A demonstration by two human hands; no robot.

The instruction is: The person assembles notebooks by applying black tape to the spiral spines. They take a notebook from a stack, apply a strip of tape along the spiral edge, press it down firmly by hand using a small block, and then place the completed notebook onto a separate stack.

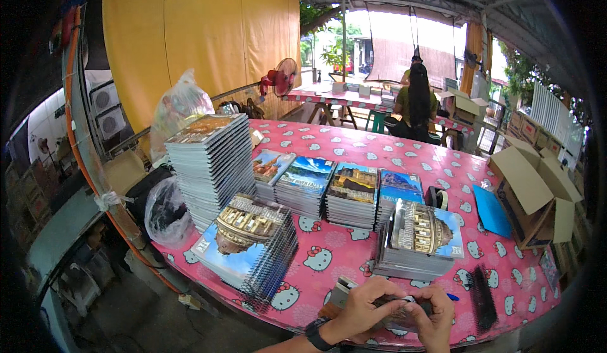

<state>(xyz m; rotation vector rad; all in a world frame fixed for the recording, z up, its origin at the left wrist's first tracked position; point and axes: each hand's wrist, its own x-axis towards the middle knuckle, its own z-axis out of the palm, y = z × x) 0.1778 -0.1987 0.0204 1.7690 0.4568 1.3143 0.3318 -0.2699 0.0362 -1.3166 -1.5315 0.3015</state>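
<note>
Close to the table's near edge, my left hand [373, 302] and my right hand [434, 318] pinch the near-side edge of a book [402, 321] between thumbs and fingers. Most of that book is hidden by my fingers, so its cover cannot be made out. A pale block-like piece [341, 291] lies beside my left hand. Just beyond my hands stands a stack of books [420, 233] with a domed building on the upside-down top cover. Right of my right hand lie a blue pen-like piece [453, 297] and a bundle of black spiral binding coils [483, 299].
A coil-bound stack [243, 242] and a taller one [208, 169] stand left; several lower stacks [303, 185] line the middle. A tape roll [437, 197], blue sheet [492, 211] and open cardboard box [528, 191] are at right. Beyond, a person [417, 103] sits near a red fan [279, 77].
</note>
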